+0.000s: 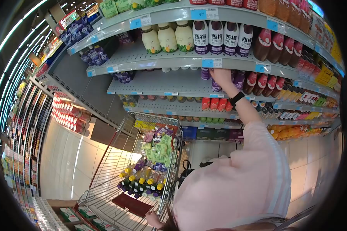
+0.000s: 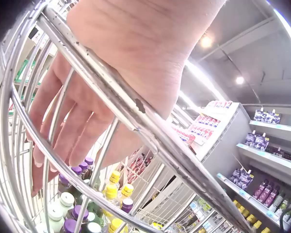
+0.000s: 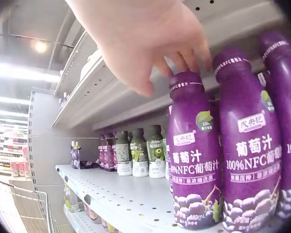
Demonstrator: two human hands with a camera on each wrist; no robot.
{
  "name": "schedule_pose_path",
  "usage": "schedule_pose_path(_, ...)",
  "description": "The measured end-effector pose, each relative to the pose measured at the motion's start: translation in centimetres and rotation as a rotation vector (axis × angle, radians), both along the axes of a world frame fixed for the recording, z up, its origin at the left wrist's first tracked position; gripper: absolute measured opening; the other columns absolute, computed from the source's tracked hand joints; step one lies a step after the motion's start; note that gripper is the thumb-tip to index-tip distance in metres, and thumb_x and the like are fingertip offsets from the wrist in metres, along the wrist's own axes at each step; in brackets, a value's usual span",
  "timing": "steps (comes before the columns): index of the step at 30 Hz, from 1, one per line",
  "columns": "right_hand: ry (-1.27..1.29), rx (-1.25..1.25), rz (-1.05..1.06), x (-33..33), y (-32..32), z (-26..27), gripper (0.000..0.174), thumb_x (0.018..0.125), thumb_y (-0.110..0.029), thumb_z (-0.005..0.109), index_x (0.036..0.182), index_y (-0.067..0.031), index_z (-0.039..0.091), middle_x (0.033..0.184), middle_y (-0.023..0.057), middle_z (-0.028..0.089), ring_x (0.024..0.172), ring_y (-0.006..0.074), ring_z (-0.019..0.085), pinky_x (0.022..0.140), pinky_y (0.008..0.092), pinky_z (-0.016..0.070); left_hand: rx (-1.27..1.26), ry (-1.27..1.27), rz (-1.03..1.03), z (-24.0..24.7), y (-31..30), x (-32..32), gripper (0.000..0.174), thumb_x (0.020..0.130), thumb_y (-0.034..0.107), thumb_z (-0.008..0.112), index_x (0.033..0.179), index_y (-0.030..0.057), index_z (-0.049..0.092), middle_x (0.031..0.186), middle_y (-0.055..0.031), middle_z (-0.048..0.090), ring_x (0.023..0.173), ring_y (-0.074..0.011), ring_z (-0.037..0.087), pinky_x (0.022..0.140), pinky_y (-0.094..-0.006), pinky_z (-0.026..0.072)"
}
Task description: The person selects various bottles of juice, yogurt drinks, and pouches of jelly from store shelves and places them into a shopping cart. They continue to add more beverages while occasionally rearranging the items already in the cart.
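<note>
My right hand (image 1: 222, 78) (image 3: 153, 39) reaches under a shelf, its bent fingers spread just above and behind the cap of the nearest purple grape juice bottle (image 3: 194, 160). The thumb hangs left of that cap; whether the fingertips touch the bottle is hidden. More purple bottles (image 3: 248, 145) stand close on its right. Down at the shopping cart (image 1: 133, 206), my left hand (image 1: 154, 219) (image 2: 121, 48) rests over the metal rail (image 2: 165, 155), with its fingers extended downward among the wires. Below those fingers are bottles with yellow caps (image 2: 110, 191), purple caps and white caps.
Green-labelled bottles (image 3: 139, 153) stand deeper on the same shelf. The shelf above (image 1: 196, 63) overhangs my right hand and holds white prune bottles (image 1: 216, 37). Green packets (image 1: 158, 152) lie in the cart. Another stocked shelf (image 1: 23, 127) lines the left side.
</note>
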State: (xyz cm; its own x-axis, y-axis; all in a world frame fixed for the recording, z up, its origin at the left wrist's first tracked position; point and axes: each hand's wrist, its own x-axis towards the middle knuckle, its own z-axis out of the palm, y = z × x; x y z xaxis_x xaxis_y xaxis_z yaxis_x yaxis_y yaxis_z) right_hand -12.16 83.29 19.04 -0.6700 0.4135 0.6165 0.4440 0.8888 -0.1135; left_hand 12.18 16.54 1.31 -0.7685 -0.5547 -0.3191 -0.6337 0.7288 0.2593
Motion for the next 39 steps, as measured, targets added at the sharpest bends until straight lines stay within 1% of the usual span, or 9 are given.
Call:
schedule_pose_path(2, -0.106, -0.134, -0.007, 0.9, -0.1, -0.2, 0.036, 0.076, -0.026, 0.059, 0.105, -0.0066, 0.055, 0.106, 0.0162, 0.054, 0.096, 0.0339, 0.053, 0.075, 0.0436, 0.0471, 0.053, -0.038, 0.017, -1.2, -1.2, -0.1, 0.032, 0.070, 0.025, 0.057, 0.088, -0.0001, 0.065, 0.085, -0.0200, 0.063, 0.080, -0.0356, 0.060, 0.072, -0.0418, 0.0462)
schedule_pose_path(6, -0.011, 0.095, 0.117, 2.2, 0.2, -3.0, 0.040, 0.073, -0.015, 0.061, 0.111, -0.0086, 0.053, 0.112, 0.0163, 0.047, 0.105, 0.0350, 0.046, 0.077, 0.0407, 0.0472, 0.037, 0.021, 0.078, -2.1, -1.4, 0.0, 0.029, 0.070, 0.020, 0.058, 0.086, -0.0021, 0.066, 0.075, -0.0156, 0.065, 0.074, -0.0274, 0.063, 0.070, -0.0346, 0.0470)
schedule_pose_path(11, -0.097, -0.014, 0.220, 3.9, -2.8, -2.0, 0.039, 0.069, -0.013, 0.065, 0.104, -0.0068, 0.051, 0.102, 0.0109, 0.048, 0.100, 0.0297, 0.046, 0.075, 0.0366, 0.0482, -0.039, -0.018, 0.093, -2.0, -1.1, -0.2, 0.028, 0.069, 0.021, 0.059, 0.086, -0.0006, 0.067, 0.076, -0.0132, 0.066, 0.075, -0.0264, 0.064, 0.072, -0.0343, 0.0473)
schedule_pose_path(18, -0.129, 0.040, 0.401, 4.1, -7.7, -3.8, 0.033, 0.066, -0.010, 0.067, 0.094, -0.0056, 0.049, 0.093, 0.0083, 0.048, 0.096, 0.0264, 0.046, 0.076, 0.0337, 0.0459, 0.118, -0.080, 0.030, -3.0, -2.6, -0.1, 0.033, 0.071, 0.025, 0.058, 0.093, 0.0007, 0.065, 0.088, -0.0199, 0.063, 0.084, -0.0350, 0.060, 0.076, -0.0412, 0.0461)
schedule_pose_path(21, -0.006, -0.235, 0.416, 4.0, -9.5, -1.8, 0.030, 0.067, -0.012, 0.068, 0.091, -0.0056, 0.051, 0.091, 0.0096, 0.050, 0.096, 0.0277, 0.047, 0.077, 0.0363, 0.0441, 0.082, -0.077, 0.010, -2.5, -2.2, -0.1, 0.032, 0.073, 0.025, 0.057, 0.093, 0.0012, 0.065, 0.087, -0.0197, 0.064, 0.083, -0.0352, 0.060, 0.075, -0.0413, 0.0462)
schedule_pose_path(25, -0.072, -0.396, 0.599, 2.9, -13.9, -1.2, 0.027, 0.067, -0.017, 0.069, 0.087, -0.0072, 0.053, 0.088, 0.0108, 0.053, 0.093, 0.0297, 0.048, 0.078, 0.0388, 0.0418, 0.099, -0.070, -0.033, 0.6, -0.3, -0.4, 0.036, 0.074, 0.027, 0.055, 0.094, -0.0006, 0.064, 0.088, -0.0198, 0.064, 0.084, -0.0357, 0.060, 0.075, -0.0417, 0.0464)
schedule_pose_path(29, -0.206, -0.479, 0.762, 0.7, -20.1, -2.7, 0.025, 0.066, -0.017, 0.067, 0.087, -0.0080, 0.055, 0.089, 0.0113, 0.055, 0.092, 0.0322, 0.051, 0.080, 0.0395, 0.0405, 0.084, -0.037, 0.007, -1.7, -1.4, -0.2, 0.040, 0.079, 0.033, 0.054, 0.091, -0.0038, 0.064, 0.079, -0.0190, 0.064, 0.078, -0.0323, 0.062, 0.073, -0.0389, 0.0459)
schedule_pose_path(34, -0.279, -0.474, 1.043, -3.2, -28.0, -7.9, 0.023, 0.062, -0.006, 0.062, 0.085, -0.0066, 0.057, 0.089, 0.0122, 0.053, 0.093, 0.0314, 0.047, 0.078, 0.0417, 0.0398, 0.113, -0.104, -0.076, 0.6, -0.2, -0.7, 0.042, 0.084, 0.036, 0.050, 0.096, -0.0016, 0.063, 0.091, -0.0180, 0.064, 0.085, -0.0343, 0.060, 0.076, -0.0408, 0.0457)
schedule_pose_path(39, -0.609, -0.385, 1.152, -6.6, -34.6, -12.5, 0.022, 0.061, -0.006, 0.061, 0.083, -0.0048, 0.057, 0.085, 0.0118, 0.054, 0.087, 0.0321, 0.050, 0.077, 0.0424, 0.0407, 0.215, -0.075, -0.110, 0.3, -0.5, -0.5, 0.041, 0.085, 0.038, 0.048, 0.098, 0.0014, 0.062, 0.094, -0.0159, 0.063, 0.086, -0.0332, 0.059, 0.074, -0.0395, 0.0454)
